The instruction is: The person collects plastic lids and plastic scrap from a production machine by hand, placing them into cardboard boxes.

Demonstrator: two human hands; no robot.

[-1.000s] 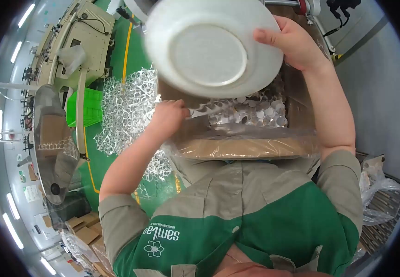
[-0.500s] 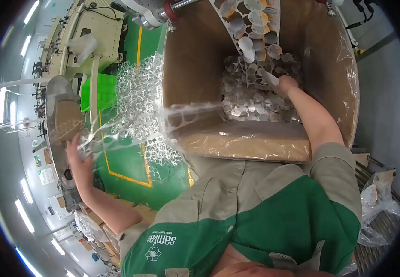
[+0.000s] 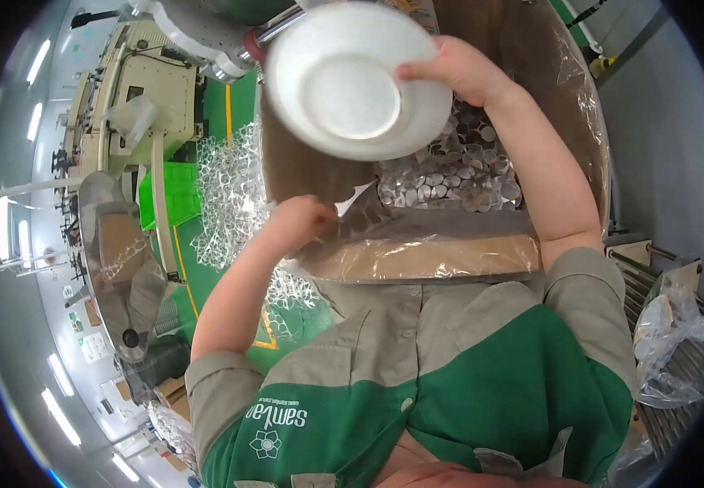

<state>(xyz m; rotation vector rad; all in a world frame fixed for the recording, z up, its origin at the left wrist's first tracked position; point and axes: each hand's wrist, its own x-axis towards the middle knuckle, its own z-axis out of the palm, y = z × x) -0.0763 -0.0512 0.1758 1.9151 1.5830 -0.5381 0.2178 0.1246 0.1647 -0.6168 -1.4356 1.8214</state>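
My right hand grips a white plate by its right rim, thumb on the underside. The plate is tilted so its base ring faces me, and it hides part of the box behind it. Below and left of it, my left hand is closed at the near left edge of the cardboard box. A thin white strip sticks out from its fingers. Many small silvery discs lie inside the box.
A heap of perforated silvery scrap webbing lies left of the box. Beyond are a green crate and a beige machine. A metal machine part overhangs the box's far left. Clear plastic lies over rollers at right.
My right hand has come up out of the box with the plate. My left hand has moved right from beyond the scrap heap to the box edge; the stretched webbing is out of it.
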